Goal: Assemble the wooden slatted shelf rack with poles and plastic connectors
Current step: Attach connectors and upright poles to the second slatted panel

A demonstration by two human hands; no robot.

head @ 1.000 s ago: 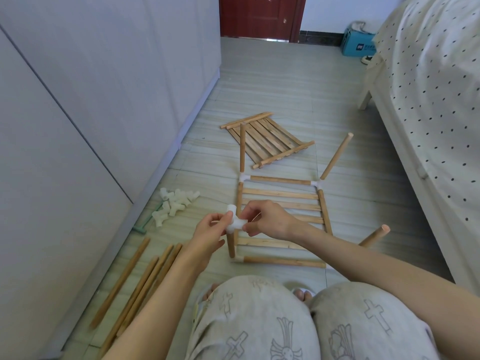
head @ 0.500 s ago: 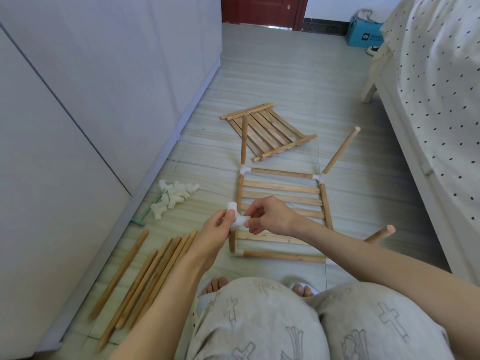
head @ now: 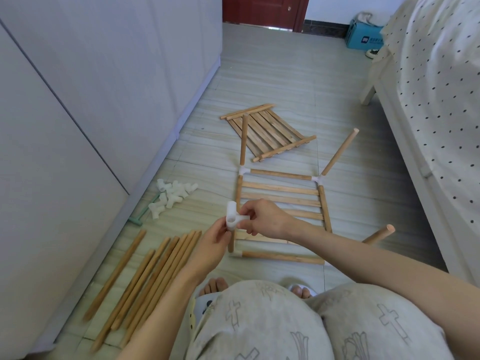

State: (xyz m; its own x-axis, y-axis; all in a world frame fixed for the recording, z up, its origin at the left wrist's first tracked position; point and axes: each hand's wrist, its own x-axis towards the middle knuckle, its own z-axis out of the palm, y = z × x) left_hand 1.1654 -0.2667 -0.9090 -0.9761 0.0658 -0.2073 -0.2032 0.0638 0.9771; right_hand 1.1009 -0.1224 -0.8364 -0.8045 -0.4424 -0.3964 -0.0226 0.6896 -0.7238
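White plastic connector [head: 233, 217], smooth multi-socket piece, sits atop near-left pole [head: 231, 241] of shelf frame [head: 281, 198] on floor [head: 298, 81]. Left hand [head: 211, 245] pinches it from below, right hand [head: 263, 219] pinches side socket. Risk: misaligned socket jams on round dowel; hard push tilts pole, pops corner joints. Loose poles [head: 145, 276] round, smooth, may roll. Spare connectors [head: 172, 194] heaped by wall.

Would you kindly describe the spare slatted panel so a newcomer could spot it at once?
Start at the red door and come down the floor toward the person. The spare slatted panel lies flat, askew, beyond the shelf frame. Unlike that frame, it has no white connectors or upright poles.
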